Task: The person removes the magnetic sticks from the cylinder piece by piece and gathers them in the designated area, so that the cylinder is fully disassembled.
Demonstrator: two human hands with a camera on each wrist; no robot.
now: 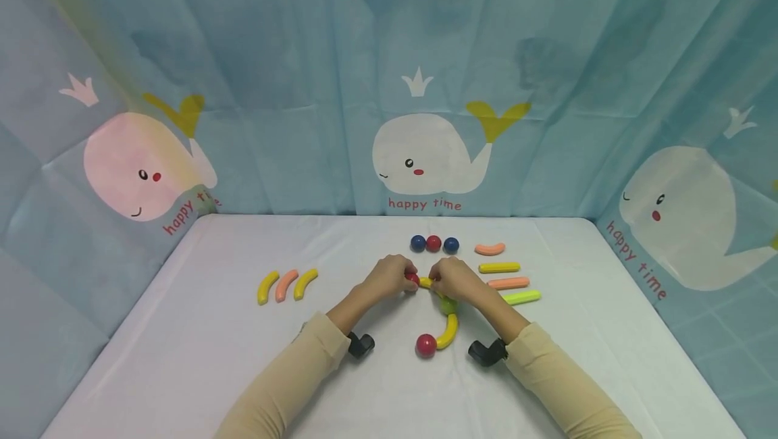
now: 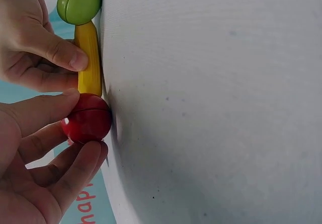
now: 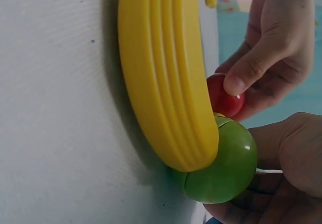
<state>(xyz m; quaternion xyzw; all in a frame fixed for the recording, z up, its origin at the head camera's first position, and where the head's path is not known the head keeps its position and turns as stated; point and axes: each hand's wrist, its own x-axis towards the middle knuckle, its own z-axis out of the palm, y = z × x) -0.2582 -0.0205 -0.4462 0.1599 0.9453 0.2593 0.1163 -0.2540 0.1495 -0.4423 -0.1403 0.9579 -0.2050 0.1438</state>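
My left hand holds a red ball between thumb and fingers. The ball meets the end of a yellow curved stick, which my right hand pinches from the side. That stick's other end touches a green ball. From the green ball, a second yellow curved stick runs toward me to another red ball, so the pieces form one bent chain on the table. The right wrist view shows this nearer stick large, partly in front of the green ball.
Behind my hands, a red ball sits between two blue balls. Several pink, yellow and lime sticks lie to the right, some partly behind my right arm. On the left are three curved sticks. Curtains surround the white table.
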